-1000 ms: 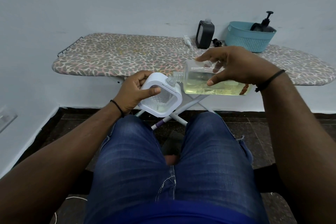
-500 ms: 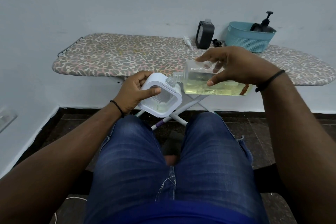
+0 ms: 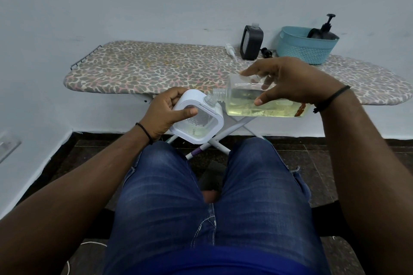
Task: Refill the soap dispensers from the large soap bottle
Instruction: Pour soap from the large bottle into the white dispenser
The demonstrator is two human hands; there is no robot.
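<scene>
Above the lap, right grip (image 3: 288, 82) round tilted soap bottle (image 3: 263, 105), left grip (image 3: 165, 114) clasping white dispenser (image 3: 199, 118), necks touching

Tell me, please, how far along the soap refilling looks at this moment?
Underway: the right hand tips the large soap bottle into the white dispenser held by the left hand; little soap shows inside. The black dispenser stands uncapped on the ironing board, contents hidden.
</scene>
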